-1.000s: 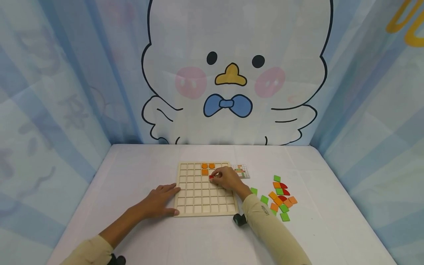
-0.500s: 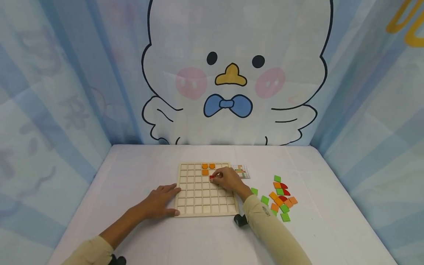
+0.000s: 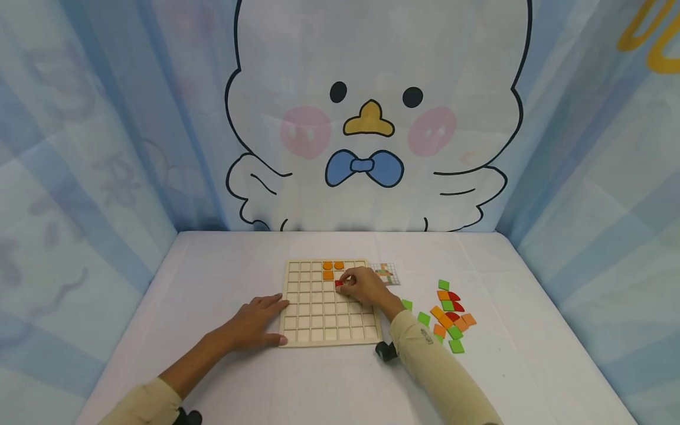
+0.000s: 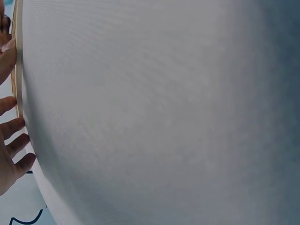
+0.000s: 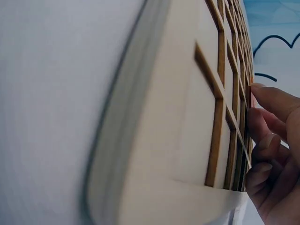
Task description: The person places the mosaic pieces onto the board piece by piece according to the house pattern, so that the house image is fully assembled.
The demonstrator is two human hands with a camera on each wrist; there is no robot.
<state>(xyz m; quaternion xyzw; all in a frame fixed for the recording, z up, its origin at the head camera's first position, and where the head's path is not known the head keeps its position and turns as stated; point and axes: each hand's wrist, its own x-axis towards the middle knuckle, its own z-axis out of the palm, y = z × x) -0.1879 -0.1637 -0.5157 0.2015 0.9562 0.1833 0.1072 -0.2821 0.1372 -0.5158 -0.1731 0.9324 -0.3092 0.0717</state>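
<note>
A wooden grid board (image 3: 319, 323) lies on the white table. Along its left edge my left hand (image 3: 254, 324) rests with fingers spread, touching the frame; the left wrist view shows those fingers (image 4: 18, 144) against the rim. Thumb and fingertips of my right hand (image 3: 366, 287) pinch a small red tile (image 3: 339, 283) at a cell in the board's upper right part. Two round orange tiles (image 3: 327, 266) sit in the top row, and a square orange tile (image 3: 328, 275) lies below the left one. In the right wrist view my right hand (image 5: 281, 136) hides most of the red tile.
A pattern card (image 3: 390, 275) lies by the board's upper right corner, partly behind my right hand. Loose green, orange and red tiles (image 3: 448, 305) are scattered to the right, some overlapping. Printed fabric (image 3: 372, 200) walls in the table's back and sides.
The head view has shifted very slightly. Both hands keep their places, and the red tile stays pinched at the same cell.
</note>
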